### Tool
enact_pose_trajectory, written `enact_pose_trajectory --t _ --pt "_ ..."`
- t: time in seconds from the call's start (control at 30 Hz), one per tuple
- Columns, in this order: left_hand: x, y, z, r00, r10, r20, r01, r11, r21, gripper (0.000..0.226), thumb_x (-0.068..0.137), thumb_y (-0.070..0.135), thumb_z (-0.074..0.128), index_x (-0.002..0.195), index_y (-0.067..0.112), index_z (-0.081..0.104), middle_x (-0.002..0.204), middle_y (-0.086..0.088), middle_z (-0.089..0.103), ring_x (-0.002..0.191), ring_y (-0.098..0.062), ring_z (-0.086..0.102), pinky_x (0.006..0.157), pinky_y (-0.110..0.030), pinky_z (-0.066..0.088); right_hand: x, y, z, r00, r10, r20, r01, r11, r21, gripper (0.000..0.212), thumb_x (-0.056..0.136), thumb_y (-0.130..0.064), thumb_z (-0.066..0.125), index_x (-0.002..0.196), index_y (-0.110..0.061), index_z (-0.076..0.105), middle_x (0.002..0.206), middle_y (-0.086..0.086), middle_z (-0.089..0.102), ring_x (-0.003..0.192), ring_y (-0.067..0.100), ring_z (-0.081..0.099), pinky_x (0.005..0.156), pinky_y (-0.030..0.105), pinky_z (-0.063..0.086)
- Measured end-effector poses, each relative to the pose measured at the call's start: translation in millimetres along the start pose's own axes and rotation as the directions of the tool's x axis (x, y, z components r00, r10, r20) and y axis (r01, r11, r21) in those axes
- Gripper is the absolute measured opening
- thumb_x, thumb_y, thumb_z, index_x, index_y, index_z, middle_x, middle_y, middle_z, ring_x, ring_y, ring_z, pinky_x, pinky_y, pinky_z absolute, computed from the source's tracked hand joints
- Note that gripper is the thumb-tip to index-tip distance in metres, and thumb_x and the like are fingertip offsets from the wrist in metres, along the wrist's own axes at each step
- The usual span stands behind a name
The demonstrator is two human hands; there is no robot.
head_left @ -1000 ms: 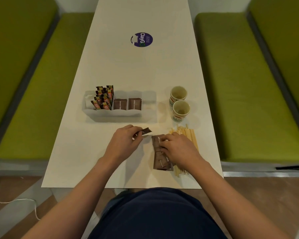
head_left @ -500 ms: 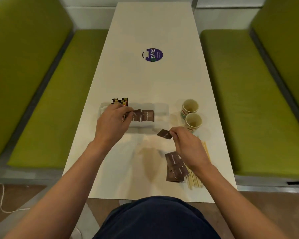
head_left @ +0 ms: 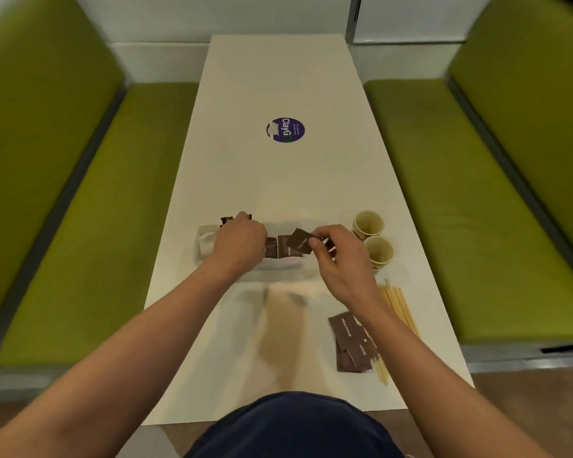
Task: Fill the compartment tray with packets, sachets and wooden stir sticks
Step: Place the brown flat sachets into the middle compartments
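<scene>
Two paper cups (head_left: pixel 368 223), one tray (head_left: pixel 280 266), one sticker (head_left: pixel 285 129) — sachets (head_left: pixel 351 338) (overlapping) uncountable.

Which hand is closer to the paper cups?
Right. The right hand, holding a packet, is just beside the paper cups, on their left; the left hand is farther off, over the tray.

A café or canteen booth is indicated. A long, narrow white tabletop (head_left: pixel 278 180) is flanked on both sides by fixed benches (head_left: pixel 96 209) upholstered in green, with high padded backs, as is usual in booth seating. A round purple sticker (head_left: pixel 285 129) marked "ClayGo" is stuck near the middle of the tabletop. Self-service drink supplies are laid out at the near end: two paper cups (head_left: pixel 368 223), a white compartment tray (head_left: pixel 205 241) stocked with packets, loose brown sachets (head_left: pixel 348 332) and wooden stir sticks (head_left: pixel 399 304). A plain white wall (head_left: pixel 229 14) is seen at the far end, and wood-look flooring (head_left: pixel 536 401) beside the benches.
</scene>
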State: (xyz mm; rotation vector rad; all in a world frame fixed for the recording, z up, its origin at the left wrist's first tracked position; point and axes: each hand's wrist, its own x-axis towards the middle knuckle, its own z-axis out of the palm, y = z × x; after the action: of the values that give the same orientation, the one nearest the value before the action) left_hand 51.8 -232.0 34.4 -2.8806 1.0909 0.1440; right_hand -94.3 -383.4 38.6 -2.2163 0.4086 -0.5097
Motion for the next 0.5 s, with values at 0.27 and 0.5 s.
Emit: enact_pose_trajectory --t 0.27,0.5 --pt "-4.0 -11.1 13.6 0.969 0.078 -0.236 -0.073 0.997 0.03 0.017 0.062 0.009 0.082 0.075 0.015 0.073 0.073 -0.004 0.059 0.071 -0.029 0.054 0.053 -0.034 0.041 66.6 1.9 19.6 0.962 0.089 0.26 -0.011 0.958 -0.288 0.022 0.105 -0.024 0.048 0.113 -0.015 0.066 0.12 0.003 0.057 0.117 0.025 0.044 0.093 0.03 0.035" --pt "-29.3 -13.9 11.6 0.918 -0.008 -0.397 -0.061 0.985 -0.16 0.008 0.078 0.016 0.076 0.086 0.015 0.075 0.085 -0.004 0.064 0.076 -0.03 0.052 0.058 -0.041 0.049 75.1 12.0 40.4 0.899 0.109 0.424 0.134 0.853 -0.504 0.025 0.101 -0.026 0.052 0.114 -0.016 0.071 0.121 0.007 0.057 0.116 0.03 0.046 0.093 0.043 0.048"
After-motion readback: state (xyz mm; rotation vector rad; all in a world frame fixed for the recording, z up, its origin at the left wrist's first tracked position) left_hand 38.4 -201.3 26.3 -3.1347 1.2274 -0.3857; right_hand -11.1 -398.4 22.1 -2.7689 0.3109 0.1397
